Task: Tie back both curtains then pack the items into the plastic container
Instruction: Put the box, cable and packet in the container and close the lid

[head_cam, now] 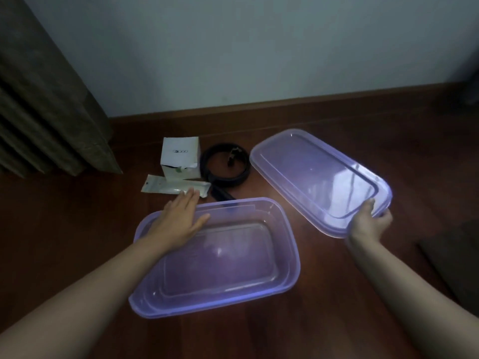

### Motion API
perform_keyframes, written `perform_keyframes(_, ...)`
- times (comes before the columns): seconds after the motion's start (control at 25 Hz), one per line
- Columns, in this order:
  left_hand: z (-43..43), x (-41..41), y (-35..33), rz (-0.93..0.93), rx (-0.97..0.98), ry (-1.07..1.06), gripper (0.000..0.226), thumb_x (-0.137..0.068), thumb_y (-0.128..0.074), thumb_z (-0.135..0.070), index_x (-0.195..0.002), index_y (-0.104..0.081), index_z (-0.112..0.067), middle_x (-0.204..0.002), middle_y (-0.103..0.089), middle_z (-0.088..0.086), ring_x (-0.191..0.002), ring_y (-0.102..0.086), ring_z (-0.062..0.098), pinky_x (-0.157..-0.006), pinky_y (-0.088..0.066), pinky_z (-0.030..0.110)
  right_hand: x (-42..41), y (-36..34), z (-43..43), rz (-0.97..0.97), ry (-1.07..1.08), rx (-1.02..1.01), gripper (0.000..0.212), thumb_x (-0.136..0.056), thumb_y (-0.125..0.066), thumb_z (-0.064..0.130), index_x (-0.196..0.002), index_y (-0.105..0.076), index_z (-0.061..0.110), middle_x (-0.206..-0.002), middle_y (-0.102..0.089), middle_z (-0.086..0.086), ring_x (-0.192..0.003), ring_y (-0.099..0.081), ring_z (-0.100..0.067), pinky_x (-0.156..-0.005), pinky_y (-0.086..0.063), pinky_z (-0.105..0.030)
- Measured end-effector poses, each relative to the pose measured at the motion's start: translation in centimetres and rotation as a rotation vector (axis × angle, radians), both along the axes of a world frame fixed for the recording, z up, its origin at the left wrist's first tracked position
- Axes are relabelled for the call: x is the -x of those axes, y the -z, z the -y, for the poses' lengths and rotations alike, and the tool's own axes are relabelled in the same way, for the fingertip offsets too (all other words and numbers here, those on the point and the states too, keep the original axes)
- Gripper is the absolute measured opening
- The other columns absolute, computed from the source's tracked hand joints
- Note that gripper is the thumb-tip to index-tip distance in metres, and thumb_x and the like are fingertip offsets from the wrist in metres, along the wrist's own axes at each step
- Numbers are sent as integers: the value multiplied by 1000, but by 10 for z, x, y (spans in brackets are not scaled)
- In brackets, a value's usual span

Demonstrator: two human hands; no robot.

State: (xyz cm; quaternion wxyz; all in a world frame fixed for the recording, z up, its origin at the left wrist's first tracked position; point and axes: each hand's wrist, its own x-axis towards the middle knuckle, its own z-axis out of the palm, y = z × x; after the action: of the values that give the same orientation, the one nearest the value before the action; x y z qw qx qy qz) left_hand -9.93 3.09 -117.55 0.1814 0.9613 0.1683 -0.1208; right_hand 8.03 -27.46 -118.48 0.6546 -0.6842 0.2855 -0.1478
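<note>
Left hand [181, 216] is stretching flat, fingers straight and together, over the far left rim of the open purple plastic container [212, 303], which is sitting on the wooden floor [77, 242]. Its fingertips are lying at the near edge of a pale packet [166, 186]; whether they touch it I cannot tell. Right hand [370, 224] is gripping the near corner of the lid [318, 177], just right of the container. Beyond are lying a white box [180, 156], its small dark mark too blurred to read, and a coiled black cable [225, 169]. A brown curtain [46, 112] is hanging at left.
</note>
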Motion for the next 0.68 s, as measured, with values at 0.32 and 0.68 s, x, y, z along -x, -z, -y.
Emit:
perform_keyframes(0.32,9,0,12,-8,-78,21,71,-96,-30,-51,-150,-4,-15,-159,-6,3,-146,-3,20,-117,-5,41,0,40,-12,-153,101,82,53,-91,-55,29,-133,-38,1,-132,-52,-20,-118,-53,-31,-96,-37,-29)
perform_keyframes(0.68,15,1,13,63,-79,-18,69,-96,-37,-44,-150,-11,-11,-158,-13,7,-145,-9,22,-117,-7,43,-6,64,5,-725,-370,599,75,-90,-49,47,-136,-33,-9,-142,-37,-26,-131,-38,-35,-104,-30,-35)
